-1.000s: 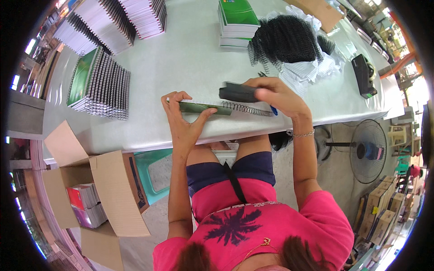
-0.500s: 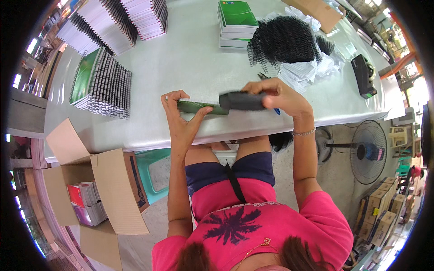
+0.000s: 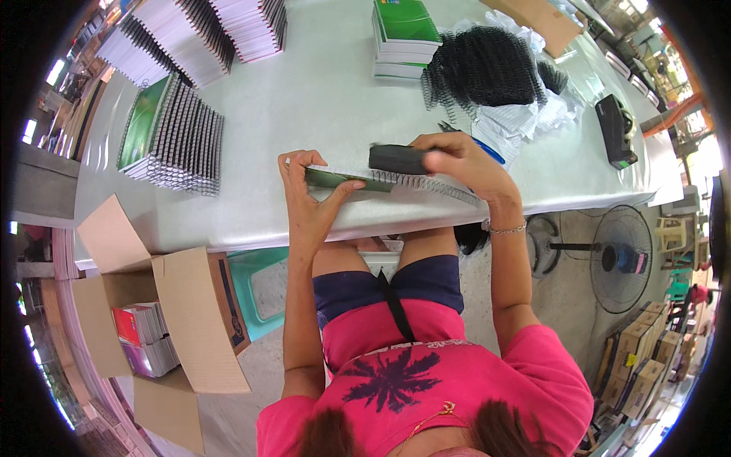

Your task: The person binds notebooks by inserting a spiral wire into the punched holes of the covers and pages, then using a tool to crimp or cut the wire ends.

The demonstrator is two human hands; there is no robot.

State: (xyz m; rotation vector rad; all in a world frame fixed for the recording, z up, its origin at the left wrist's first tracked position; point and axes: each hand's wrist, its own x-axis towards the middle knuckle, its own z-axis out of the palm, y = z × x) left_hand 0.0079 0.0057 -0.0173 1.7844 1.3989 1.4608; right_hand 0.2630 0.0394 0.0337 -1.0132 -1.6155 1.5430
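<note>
1. Your left hand [image 3: 308, 199] grips the left end of a green-covered notebook [image 3: 346, 180] standing on edge at the near rim of the white table [image 3: 320, 99]; fingers curled over the top edge, thumb along the near side.
2. Your right hand [image 3: 457, 161] is closed round a dark block tool [image 3: 397, 159], pressed on the wire spiral [image 3: 430, 186] along the notebook's top edge.
3. The tool sits around mid-spine; the notebook lies between both hands, touching both.
4. Progress, as a judgement: well under way. Bound notebooks [image 3: 171, 137] are stacked at far left, with more stacks [image 3: 205, 34] behind.
5. What's left: the green-topped pile [image 3: 403, 38] at the far edge looks unbound, and a heap of loose black spirals [image 3: 483, 68] lies beside it.
6. The open cardboard box [image 3: 145, 305] on the floor to your left holds only a few packed books [image 3: 145, 339]; I can't tell how many.
</note>
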